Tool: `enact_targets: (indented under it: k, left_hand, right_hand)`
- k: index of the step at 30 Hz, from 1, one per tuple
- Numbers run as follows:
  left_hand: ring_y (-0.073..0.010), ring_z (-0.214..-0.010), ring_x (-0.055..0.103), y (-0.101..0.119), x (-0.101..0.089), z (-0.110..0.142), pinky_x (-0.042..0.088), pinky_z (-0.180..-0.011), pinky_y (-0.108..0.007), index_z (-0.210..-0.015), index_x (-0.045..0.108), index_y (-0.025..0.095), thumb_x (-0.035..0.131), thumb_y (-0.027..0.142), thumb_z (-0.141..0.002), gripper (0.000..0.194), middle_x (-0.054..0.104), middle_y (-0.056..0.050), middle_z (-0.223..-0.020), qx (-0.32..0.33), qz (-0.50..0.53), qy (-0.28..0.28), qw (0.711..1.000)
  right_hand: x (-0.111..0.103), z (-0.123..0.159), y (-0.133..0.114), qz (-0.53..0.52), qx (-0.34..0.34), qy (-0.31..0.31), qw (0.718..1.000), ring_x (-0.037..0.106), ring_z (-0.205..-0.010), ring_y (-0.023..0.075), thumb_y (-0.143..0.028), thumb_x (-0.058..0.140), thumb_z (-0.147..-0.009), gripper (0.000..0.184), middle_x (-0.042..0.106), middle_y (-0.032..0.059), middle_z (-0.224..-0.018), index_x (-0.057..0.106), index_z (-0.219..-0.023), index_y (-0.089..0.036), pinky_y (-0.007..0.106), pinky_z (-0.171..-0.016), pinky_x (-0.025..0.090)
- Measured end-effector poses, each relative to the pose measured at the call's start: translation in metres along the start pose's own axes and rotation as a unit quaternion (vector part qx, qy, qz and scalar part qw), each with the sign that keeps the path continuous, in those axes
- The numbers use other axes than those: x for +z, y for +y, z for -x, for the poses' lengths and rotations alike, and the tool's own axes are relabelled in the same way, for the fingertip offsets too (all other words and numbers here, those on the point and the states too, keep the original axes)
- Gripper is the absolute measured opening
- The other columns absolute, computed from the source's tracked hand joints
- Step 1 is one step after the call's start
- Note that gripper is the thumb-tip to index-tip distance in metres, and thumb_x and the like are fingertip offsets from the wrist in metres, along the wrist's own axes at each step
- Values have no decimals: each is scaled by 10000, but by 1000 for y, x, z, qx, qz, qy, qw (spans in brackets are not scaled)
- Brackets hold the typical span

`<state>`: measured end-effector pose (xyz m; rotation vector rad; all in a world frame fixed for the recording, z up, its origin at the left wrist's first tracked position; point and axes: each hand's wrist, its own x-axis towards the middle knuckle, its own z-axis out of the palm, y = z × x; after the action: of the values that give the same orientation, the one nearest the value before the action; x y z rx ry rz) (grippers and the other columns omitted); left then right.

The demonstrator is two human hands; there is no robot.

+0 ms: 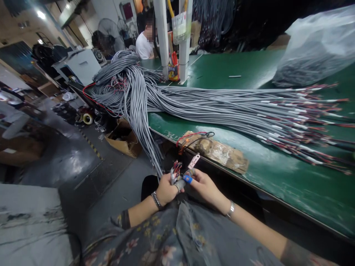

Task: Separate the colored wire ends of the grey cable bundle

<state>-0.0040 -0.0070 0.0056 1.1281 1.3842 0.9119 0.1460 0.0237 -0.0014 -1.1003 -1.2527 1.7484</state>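
Observation:
My left hand (pixel 166 190) is closed round the end of a bundle of grey cables (pixel 148 136), which hangs down from the bench to my lap. Thin red, black and white wire ends (pixel 176 168) stick up from that fist. Close beside it, my right hand (pixel 203 184) is pinched, with blue tape on one finger and greyish wrapping near the fingertips. What lies between its fingers is too small to make out. A flat, pale pink piece with a hole (pixel 194 161) stands out just past these fingers; whether they hold it I cannot tell.
Many grey cables (pixel 194 105) with stripped, coloured ends stretch along the green bench (pixel 305 195). At its near edge lies a taped cardboard piece (pixel 216 149) with red and black leads. A clear plastic bag (pixel 318 48) sits far right. A person (pixel 144 44) is beyond the bench.

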Motion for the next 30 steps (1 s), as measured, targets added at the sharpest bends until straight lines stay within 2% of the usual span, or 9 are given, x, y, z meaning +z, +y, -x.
enact_targets:
  k: [3, 5, 10, 13, 15, 18, 21, 25, 30]
  left_hand:
    - [-96, -459, 479, 3, 1, 0, 392, -491, -214, -516, 563, 155, 686, 384, -668, 301, 558, -6, -471, 8, 2, -4, 1000]
    - [-94, -450, 479, 3, -1, -2, 392, -486, -213, -525, 567, 151, 692, 356, -663, 277, 560, -2, -472, -5, -5, -31, 999]
    - [-95, -433, 472, 1, -6, -4, 351, -453, -207, -531, 588, 137, 706, 295, -619, 216, 564, -1, -459, -56, -34, -126, 990]
    - [-86, -420, 434, -1, -7, -3, 326, -448, -213, -494, 603, 134, 706, 404, -642, 325, 535, -6, -433, -43, -9, -96, 994]
    - [-85, -410, 420, -1, -7, -2, 319, -447, -221, -474, 605, 138, 684, 500, -666, 417, 517, -12, -418, -36, 27, -46, 998]
    - [-98, -416, 443, 2, -5, 0, 332, -455, -229, -443, 577, 151, 663, 598, -651, 500, 522, -26, -414, -40, 69, 15, 997]
    - [-103, -429, 451, 6, -3, 1, 329, -453, -226, -434, 564, 158, 665, 627, -625, 516, 524, -29, -415, -39, 82, 34, 995]
    - [-94, -424, 429, 6, -4, 1, 319, -451, -227, -428, 561, 160, 661, 607, -643, 506, 499, -15, -415, -39, 69, 12, 997]
    - [-99, -445, 449, -2, -7, -1, 357, -491, -238, -427, 566, 157, 671, 572, -653, 484, 508, -17, -433, -16, 26, -72, 997]
  right_hand:
    - [3, 2, 1, -47, 42, -7, 998, 381, -454, 84, -610, 765, -563, 487, 494, -59, -506, 552, -686, -189, 234, -455, 325]
    - [4, 4, 2, -83, 49, 1, 995, 371, -442, 79, -591, 765, -577, 465, 476, -68, -486, 554, -680, -190, 230, -453, 319]
    - [6, 4, -6, -49, -9, -25, 998, 541, -605, 142, -551, 791, -556, 420, 635, 1, -656, 624, -684, -189, 284, -620, 454]
    - [8, 1, -7, -50, 2, -27, 998, 537, -561, 145, -578, 775, -566, 434, 630, -2, -624, 608, -689, -196, 281, -562, 436]
    - [10, 1, -5, -70, 31, -8, 997, 454, -464, 111, -601, 767, -567, 459, 552, -36, -522, 568, -658, -197, 248, -467, 356]
    - [11, 2, 1, -98, 53, 24, 994, 334, -417, 69, -625, 779, -532, 507, 451, -70, -461, 524, -608, -194, 222, -422, 263]
    - [10, 3, 6, -96, 44, 32, 994, 334, -432, 71, -626, 773, -549, 505, 455, -64, -474, 519, -606, -194, 226, -430, 272]
    - [8, 3, 4, -57, 2, 15, 998, 436, -483, 104, -591, 754, -615, 445, 538, -35, -535, 552, -657, -197, 253, -487, 372]
    - [10, -1, -7, -43, -7, -67, 997, 581, -560, 163, -537, 764, -628, 394, 630, -10, -586, 578, -735, -207, 305, -601, 472]
